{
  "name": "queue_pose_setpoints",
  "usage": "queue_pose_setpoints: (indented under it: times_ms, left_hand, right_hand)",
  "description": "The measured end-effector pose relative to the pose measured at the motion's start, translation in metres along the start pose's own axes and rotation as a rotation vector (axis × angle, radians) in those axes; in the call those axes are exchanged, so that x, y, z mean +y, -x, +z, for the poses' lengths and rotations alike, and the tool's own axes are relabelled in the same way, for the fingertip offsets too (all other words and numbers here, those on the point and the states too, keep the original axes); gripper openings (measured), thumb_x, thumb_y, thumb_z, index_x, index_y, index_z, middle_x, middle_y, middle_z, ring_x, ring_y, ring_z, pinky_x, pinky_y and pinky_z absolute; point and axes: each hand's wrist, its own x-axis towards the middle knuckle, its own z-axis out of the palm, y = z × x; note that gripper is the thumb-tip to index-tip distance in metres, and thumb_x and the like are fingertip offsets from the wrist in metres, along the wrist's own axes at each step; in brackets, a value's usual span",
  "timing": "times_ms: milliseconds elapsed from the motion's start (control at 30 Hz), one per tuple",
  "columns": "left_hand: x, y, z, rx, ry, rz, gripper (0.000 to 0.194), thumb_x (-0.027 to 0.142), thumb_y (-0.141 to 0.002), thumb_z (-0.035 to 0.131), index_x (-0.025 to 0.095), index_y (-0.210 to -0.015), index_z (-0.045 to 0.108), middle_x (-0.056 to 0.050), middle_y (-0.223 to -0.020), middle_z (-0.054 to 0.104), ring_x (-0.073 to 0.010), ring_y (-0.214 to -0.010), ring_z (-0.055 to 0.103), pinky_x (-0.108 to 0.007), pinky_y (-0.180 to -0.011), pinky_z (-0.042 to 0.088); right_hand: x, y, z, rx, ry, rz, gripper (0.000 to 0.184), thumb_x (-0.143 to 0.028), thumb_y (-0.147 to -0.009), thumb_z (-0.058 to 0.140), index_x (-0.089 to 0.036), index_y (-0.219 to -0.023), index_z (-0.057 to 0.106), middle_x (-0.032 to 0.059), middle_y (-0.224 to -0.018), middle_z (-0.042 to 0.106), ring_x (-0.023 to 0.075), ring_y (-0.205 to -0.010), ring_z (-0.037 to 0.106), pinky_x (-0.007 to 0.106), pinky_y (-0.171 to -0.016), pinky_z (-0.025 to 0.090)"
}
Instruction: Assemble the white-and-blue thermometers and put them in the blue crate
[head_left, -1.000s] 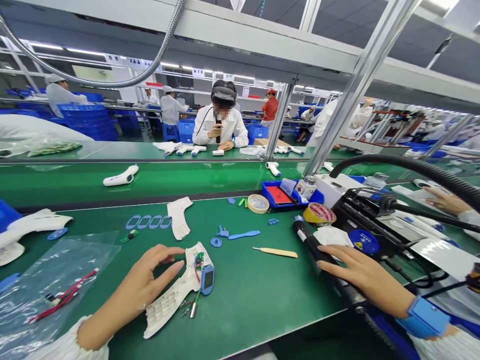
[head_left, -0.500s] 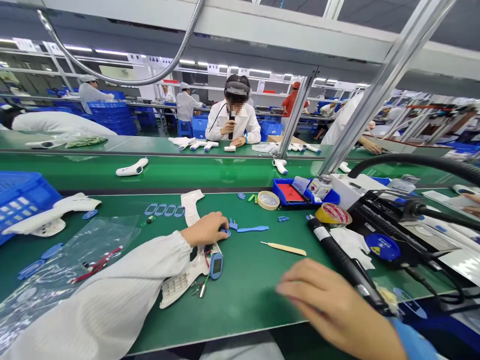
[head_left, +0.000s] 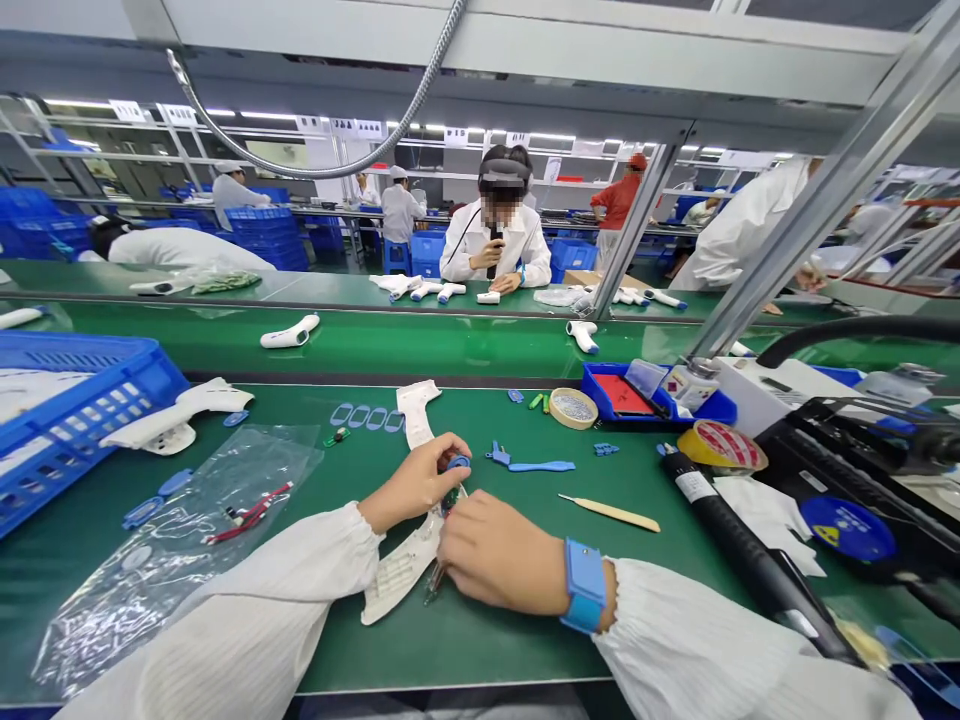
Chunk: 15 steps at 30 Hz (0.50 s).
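Observation:
Between the thumb and fingers of my left hand [head_left: 416,482] is a small round blue plastic part [head_left: 458,462]. The hand is just above a white thermometer-gun shell half [head_left: 401,578], which lies with its ribbed inside up. My right hand [head_left: 499,555], a blue band at its wrist, is closed over the right side of that shell; its fingers hide the blue-framed display, and what they grip cannot be made out. Small metal parts [head_left: 433,582] show below its fingertips. Another white shell piece [head_left: 417,405] lies just behind my left hand.
Blue plastic pieces [head_left: 541,466] and a pale-handled pointed tool [head_left: 611,512] lie to the right. Beyond them are a black cylindrical tool [head_left: 731,540], tape roll [head_left: 724,445] and blue tray [head_left: 600,382]. At left are a plastic bag [head_left: 187,540] and blue crate [head_left: 90,430]. A co-worker [head_left: 495,245] sits opposite.
My left hand has moved right and picked up the round blue part from the table. My right hand has left the black cylindrical tool and come left onto the shell's display side.

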Motion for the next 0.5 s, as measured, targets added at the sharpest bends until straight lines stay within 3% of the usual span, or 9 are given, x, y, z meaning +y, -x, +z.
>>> queue_pose_setpoints:
  times_ms: [167,233,300,367,500]
  left_hand:
    - [-0.001,0.016,-0.005,0.117,0.164,-0.011,0.015,0.027,-0.077,0.056,0.018,-0.089,0.054,-0.001,-0.086,0.057,-0.015,-0.081,0.054,-0.027,-0.075,0.042]
    - [0.001,0.019,-0.008,0.148,0.22,-0.029,0.019,0.03,-0.077,0.056,0.018,-0.091,0.053,-0.002,-0.086,0.057,-0.015,-0.078,0.056,-0.028,-0.073,0.044]
    - [0.003,0.022,-0.011,0.176,0.303,-0.065,0.024,0.033,-0.078,0.056,0.018,-0.095,0.051,-0.001,-0.08,0.057,-0.0143,-0.071,0.058,-0.028,-0.068,0.046]
    - [0.004,0.025,-0.013,0.206,0.429,-0.129,0.029,0.033,-0.076,0.059,0.017,-0.099,0.051,0.0,-0.073,0.056,-0.0133,-0.064,0.058,-0.027,-0.064,0.046]
    - [0.002,0.027,-0.014,0.221,0.638,-0.221,0.035,0.032,-0.072,0.066,0.015,-0.101,0.056,0.001,-0.07,0.058,-0.0122,-0.063,0.057,-0.025,-0.062,0.046]
  right_hand:
    - [0.014,0.005,-0.004,0.26,-0.736,0.493,0.006,-0.013,-0.08,0.05,-0.018,-0.08,0.051,0.0002,-0.076,0.058,0.0138,-0.072,0.051,0.027,-0.069,0.039]
    - [0.02,0.0,-0.005,0.319,-1.084,0.658,0.004,-0.02,-0.079,0.053,-0.018,-0.078,0.049,0.0004,-0.076,0.059,0.0141,-0.071,0.053,0.027,-0.067,0.04]
    - [0.027,-0.007,-0.003,0.333,-1.358,0.758,0.017,-0.03,-0.076,0.06,-0.018,-0.078,0.049,0.0004,-0.072,0.06,0.0137,-0.067,0.054,0.028,-0.064,0.042]
    - [0.033,-0.012,-0.001,0.326,-1.48,0.801,0.028,-0.037,-0.07,0.067,-0.016,-0.08,0.051,0.0001,-0.068,0.06,0.0125,-0.06,0.053,0.027,-0.06,0.041]
    - [0.038,-0.017,0.006,0.353,-1.494,0.844,0.036,-0.044,-0.065,0.07,-0.014,-0.083,0.057,-0.0012,-0.064,0.058,0.0098,-0.056,0.048,0.024,-0.054,0.038]
